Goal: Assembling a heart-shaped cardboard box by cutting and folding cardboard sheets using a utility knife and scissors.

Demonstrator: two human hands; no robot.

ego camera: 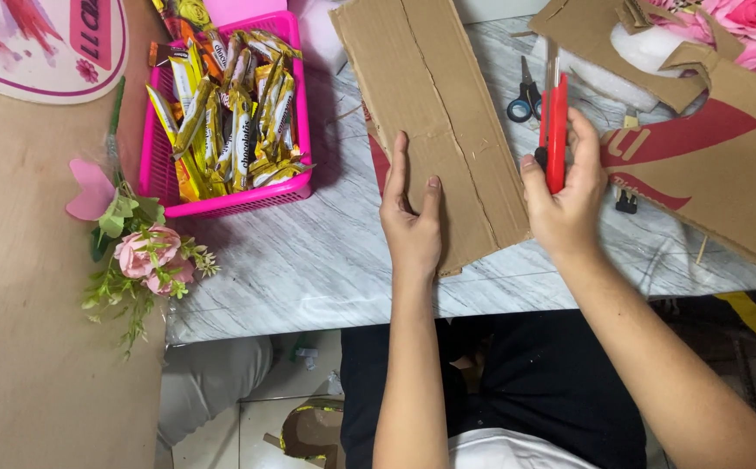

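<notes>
Under the flat left hand (411, 227) lies the brown cardboard sheet (437, 122), the largest thing on the marble tabletop (308, 260); its long axis runs away from the person, tilted a little leftward at the far end, and its near edge sits just past the left wrist. The left fingers (395, 169) are stretched out straight and close together, pressing the sheet down near its left side. The right hand (565, 195) is at the sheet's right edge, its fingers wrapped around a red utility knife (555, 130) held upright, lengthwise along that edge; whether the blade touches the cardboard I cannot tell. To the right of the right hand lies a bigger, red-printed piece of cardboard (725, 174), close enough to crowd that side. Left of the left hand, well apart, stands a pink basket (222, 201) full of yellow wrapped bars. Beyond the knife lie blue-handled scissors (525, 100). Far left rests a pink flower spray (144, 256).
</notes>
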